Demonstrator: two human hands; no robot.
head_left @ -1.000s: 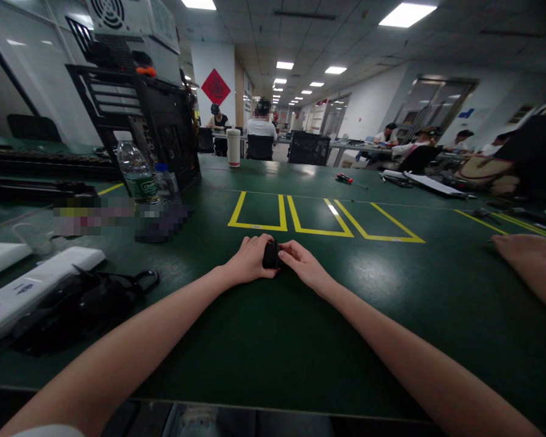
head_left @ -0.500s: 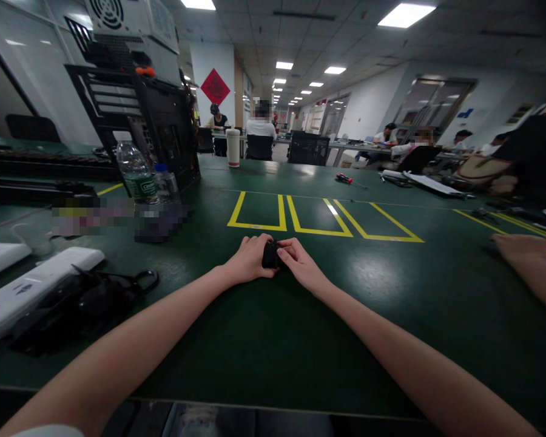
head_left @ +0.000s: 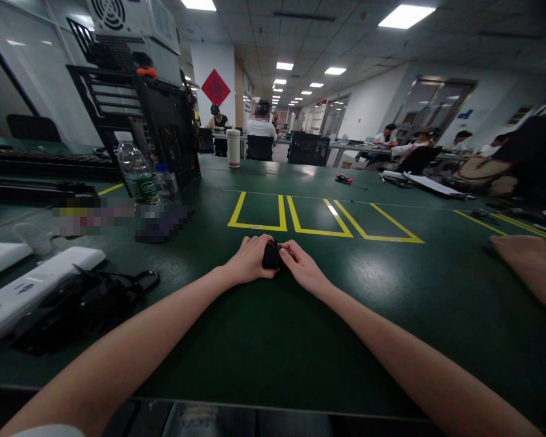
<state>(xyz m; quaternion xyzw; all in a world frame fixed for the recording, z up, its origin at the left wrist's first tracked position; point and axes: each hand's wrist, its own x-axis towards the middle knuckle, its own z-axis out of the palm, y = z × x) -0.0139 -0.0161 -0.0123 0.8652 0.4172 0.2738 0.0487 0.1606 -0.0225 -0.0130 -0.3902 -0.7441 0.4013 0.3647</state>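
A small, rounded black object point(head_left: 271, 257) is between my two hands, low over the green table point(head_left: 273, 340). My left hand point(head_left: 251, 258) wraps it from the left, with fingers over the top and thumb beneath. At its right edge, the thumb and fingers of my right hand point(head_left: 298, 261) are pinched together against it. The fingers partly cover the object, and I cannot make out its exact kind. Just beyond my hands, yellow tape outlines point(head_left: 257, 227) mark the tabletop.
Black straps and gear point(head_left: 86, 303) and a white power strip point(head_left: 45, 288) lie at left. Plastic bottles point(head_left: 139, 170) stand before a black computer case point(head_left: 164, 127). A screwdriver point(head_left: 344, 178) lies farther back. Another person's hand point(head_left: 523, 252) rests at right.
Both hands keep nearly the same place around the black object. My right thumb and fingers have shifted very slightly at its right edge.
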